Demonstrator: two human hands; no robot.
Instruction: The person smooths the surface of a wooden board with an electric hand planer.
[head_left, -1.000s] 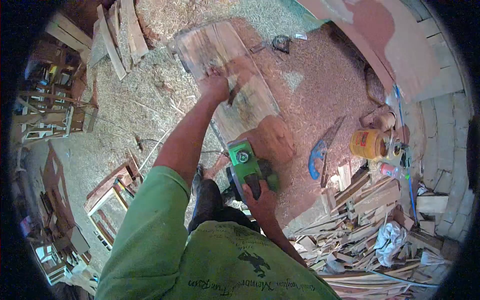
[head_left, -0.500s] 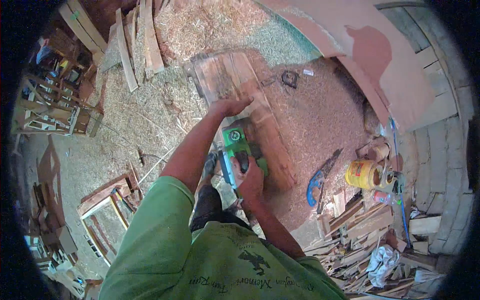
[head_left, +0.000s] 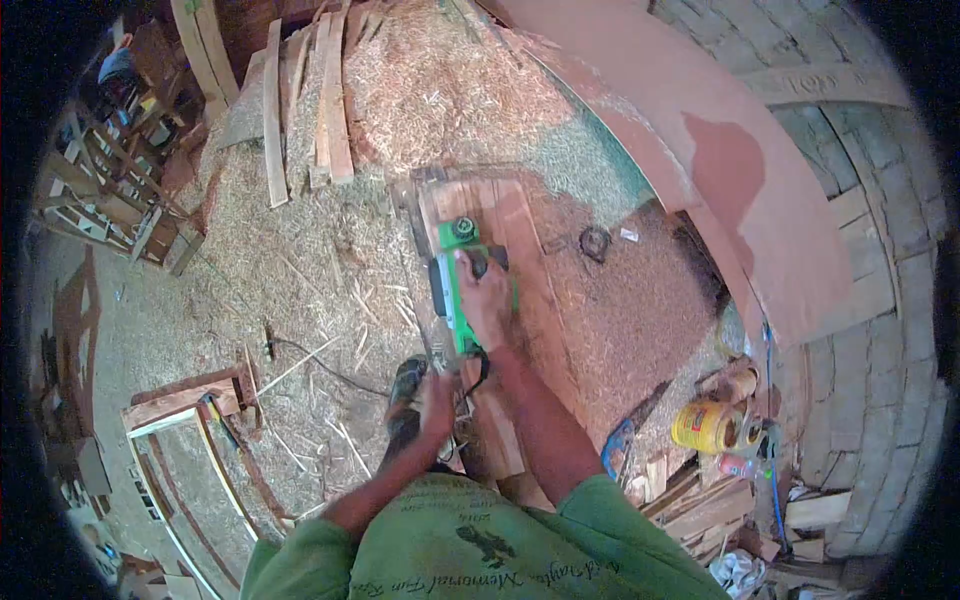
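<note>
A green electric planer (head_left: 458,234) rests on a thick wooden plank (head_left: 537,300) lying on the floor in front of me. My right hand (head_left: 484,300) is wrapped around the planer's handle. My left hand (head_left: 437,400) is closed behind the tool, beside the plank's left edge and close to the dark cord at the planer's rear. Whatever is in those left fingers is too blurred to make out. One of my shoes (head_left: 408,378) stands just left of the plank.
Shavings cover the floor. Left lie a wooden frame (head_left: 205,428) and a cord (head_left: 320,358). A blue-handled saw (head_left: 617,447), yellow container (head_left: 700,427) and scrap wood (head_left: 705,510) are at right. Long boards (head_left: 335,110) lie ahead, with a large sheet (head_left: 640,100) farther right.
My right hand and the planer have moved forward along the plank. My left hand has left the plank's top and come back behind the planer. My view has shifted.
</note>
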